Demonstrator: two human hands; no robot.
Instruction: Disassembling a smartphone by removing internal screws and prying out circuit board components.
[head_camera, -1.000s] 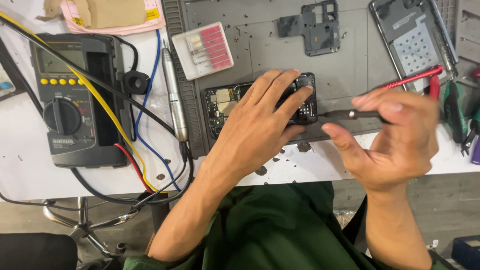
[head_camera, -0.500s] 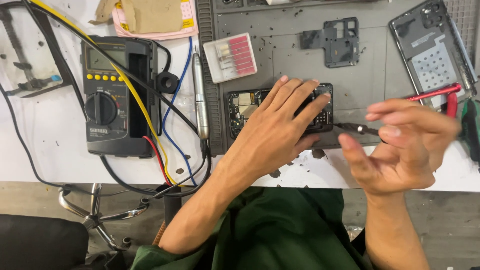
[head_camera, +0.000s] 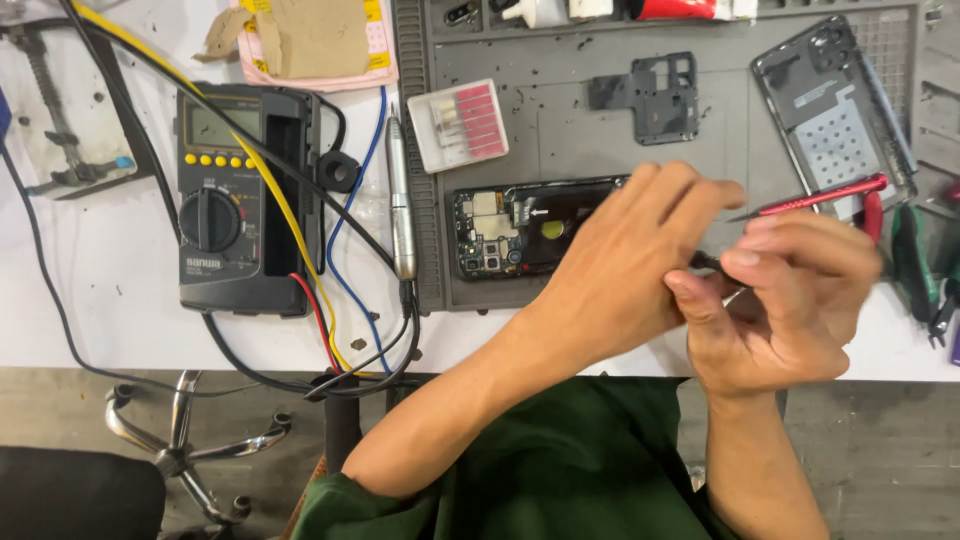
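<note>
Left hand (head_camera: 625, 275) braces the opened black phone with exposed circuit board (head_camera: 520, 230) flat on the grey ridged work mat (head_camera: 560, 130); right hand (head_camera: 785, 300), touching the left, pinches a thin dark tool.

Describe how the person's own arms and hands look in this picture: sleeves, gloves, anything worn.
Both the left hand and the right hand are bare, with no gloves, rings or watch visible. The forearms are uncovered; a dark green garment shows below them.

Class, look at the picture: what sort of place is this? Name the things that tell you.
Probably a phone repair bench: an opened phone on a grey work mat, a multimeter with leads, and a detached phone back cover.
</note>
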